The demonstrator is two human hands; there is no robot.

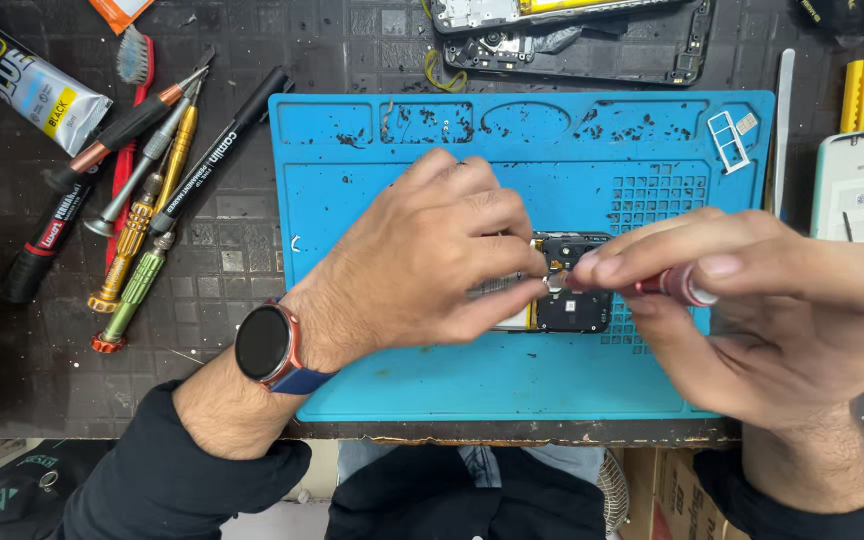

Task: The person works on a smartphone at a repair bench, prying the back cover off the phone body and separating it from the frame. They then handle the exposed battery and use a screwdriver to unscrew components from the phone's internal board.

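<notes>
An opened phone [572, 300] with a dark circuit board lies on a blue repair mat [452, 380]. My left hand [432, 260] rests on the phone's left part, fingers pressing it down; a round watch sits on that wrist. My right hand [762, 310] grips a small red-handled screwdriver [667, 285], its tip touching the board near my left fingertips. Most of the phone is hidden under my left hand.
Several screwdrivers [137, 240], a black marker [212, 150], a toothbrush [134, 60] and a glue tube [22, 75] lie left of the mat. Another opened phone frame [592, 50] sits behind it. A SIM tray [729, 140] lies on the mat's corner; a white phone [862, 185] is at right.
</notes>
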